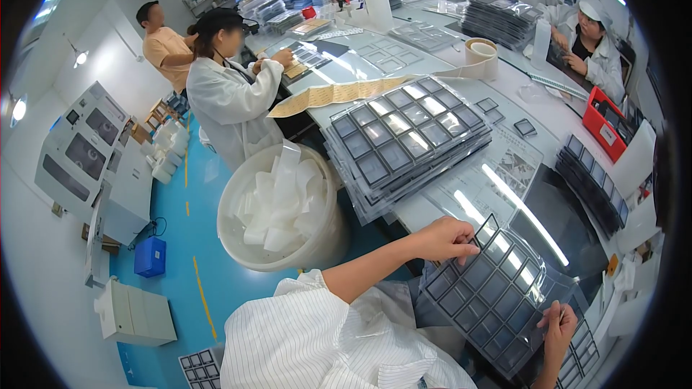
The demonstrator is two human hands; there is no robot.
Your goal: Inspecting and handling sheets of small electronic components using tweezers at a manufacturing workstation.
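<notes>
My left hand pinches a thin black square frame, which stands tilted up from a clear sheet bearing rows of black-edged square windows. The sheet lies slanted in front of me, partly over the table edge. Beside its right edge my right hand is closed, fingertips together; whatever is between them is too small to make out. More black frames show below that hand, partly hidden by it. On the table beyond rests a tall stack of similar sheets.
A white bin of crumpled film stands left of the table. Loose frames lie past the stack. To the right are another pile of framed sheets and a red box. Co-workers work across the table's far left and far right.
</notes>
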